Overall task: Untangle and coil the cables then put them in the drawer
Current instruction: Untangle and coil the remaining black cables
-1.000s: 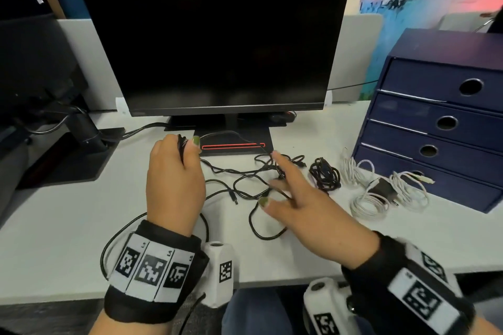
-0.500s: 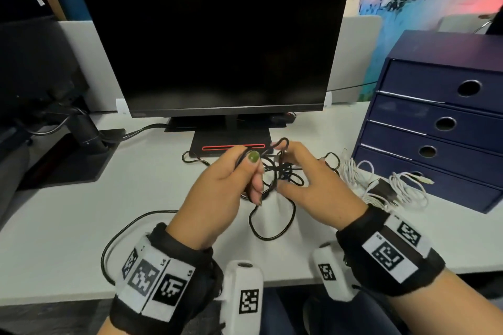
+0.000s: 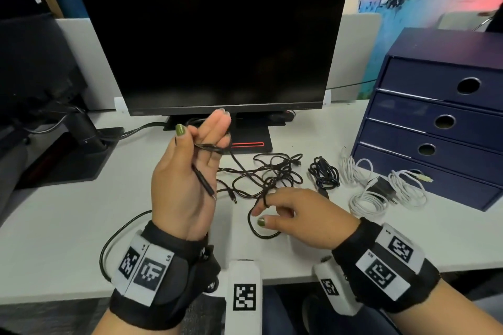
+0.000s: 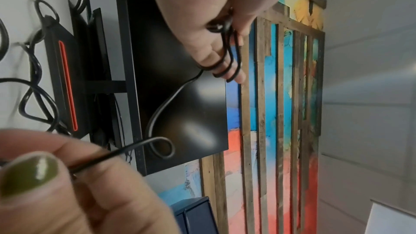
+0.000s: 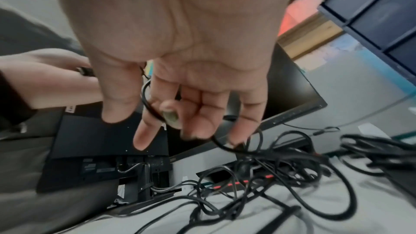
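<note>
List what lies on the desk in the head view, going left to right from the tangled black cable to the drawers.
Tangled black cable → small black cable bundle → white cables with charger → blue drawer unit.

Left hand [image 3: 187, 171] raised palm-up, fingers curled gripping, right hand [image 3: 296, 215] low, forefinger hooked

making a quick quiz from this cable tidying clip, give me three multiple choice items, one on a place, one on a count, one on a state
1. Where do the white cables lie?
A. before the drawer unit
B. under the monitor
C. in a drawer

2. How many drawer fronts show?
A. two
B. four
C. six

3. What is the left hand doing?
A. resting flat
B. pulling a drawer
C. holding black cable turns around its fingers

Answers:
1 A, they sit on the desk at its base.
2 B, four fronts with round holes.
3 C, loops circle the raised fingers.
</note>
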Tool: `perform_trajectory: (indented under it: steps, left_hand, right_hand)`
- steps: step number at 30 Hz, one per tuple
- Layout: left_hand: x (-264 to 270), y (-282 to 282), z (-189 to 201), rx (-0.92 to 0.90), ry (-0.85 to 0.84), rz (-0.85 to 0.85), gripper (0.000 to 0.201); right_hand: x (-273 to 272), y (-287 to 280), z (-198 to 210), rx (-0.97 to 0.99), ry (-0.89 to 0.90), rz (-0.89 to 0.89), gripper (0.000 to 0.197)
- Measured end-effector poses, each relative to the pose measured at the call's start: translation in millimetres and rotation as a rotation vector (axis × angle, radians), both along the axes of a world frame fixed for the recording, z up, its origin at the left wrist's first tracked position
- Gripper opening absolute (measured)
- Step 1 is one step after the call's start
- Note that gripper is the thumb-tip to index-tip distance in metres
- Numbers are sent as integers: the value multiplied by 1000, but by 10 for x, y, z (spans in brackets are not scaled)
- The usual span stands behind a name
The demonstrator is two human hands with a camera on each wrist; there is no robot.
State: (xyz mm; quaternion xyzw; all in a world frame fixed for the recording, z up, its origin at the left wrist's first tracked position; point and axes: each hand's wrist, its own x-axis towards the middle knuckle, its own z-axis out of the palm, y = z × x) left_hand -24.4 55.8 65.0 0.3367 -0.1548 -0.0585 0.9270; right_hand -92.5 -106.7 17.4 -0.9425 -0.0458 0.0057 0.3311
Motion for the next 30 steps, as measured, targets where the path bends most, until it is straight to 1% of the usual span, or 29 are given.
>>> perform_trajectory:
  steps: [2, 4, 6, 8, 9, 10, 11, 13, 16, 17, 19, 22, 25, 27, 30]
  left_hand:
    - [-12, -27, -35, 86, -85, 69, 22]
    - [-2, -42, -122, 295, -236, 203, 18]
    - [17, -32, -203, 557, -442, 298, 15]
    - [38, -20, -260, 852, -638, 296, 15]
    - [47, -14, -281, 989, -703, 292, 13]
    - [52, -13, -293, 1091, -740, 297, 12]
    - [48, -7, -295, 1150, -757, 304, 12]
    - [29, -3, -282, 1165, -764, 276, 17]
    - [-12, -15, -259, 1114, -787, 179, 26]
    - [-32, -28, -254, 1108, -801, 133, 26]
    - [-55, -58, -264, 1126, -811, 51, 19]
    - [-71, -78, -289, 1168, -789, -6, 7]
    - [-90, -63, -294, 1189, -824, -37, 9]
    - [-125, -65, -271, 1108, -809, -111, 14]
    - [-185, -90, -229, 884, -702, -185, 18]
  right_hand:
    - [-13, 44, 27, -88, -51, 70, 21]
    - [-35, 90, 78, -102, -92, 124, 20]
    - [-63, 125, 139, -108, -155, 158, 22]
    - [-91, 135, 215, -108, -239, 154, 26]
    - [-103, 131, 255, -93, -283, 133, 26]
    - [-115, 125, 294, -60, -322, 101, 26]
    - [-123, 118, 324, -4, -355, 59, 25]
    - [-132, 102, 360, 143, -414, -36, 23]
    - [-116, 131, 374, 355, -467, -112, 24]
    - [-110, 142, 376, 408, -473, -131, 24]
    - [-92, 140, 378, 458, -493, -182, 22]
    - [-60, 91, 392, 413, -571, -299, 13]
    - [-34, 20, 401, 360, -632, -390, 11]
    - [-10, -28, 392, 320, -631, -431, 12]
    - [57, -106, 328, 223, -572, -432, 16]
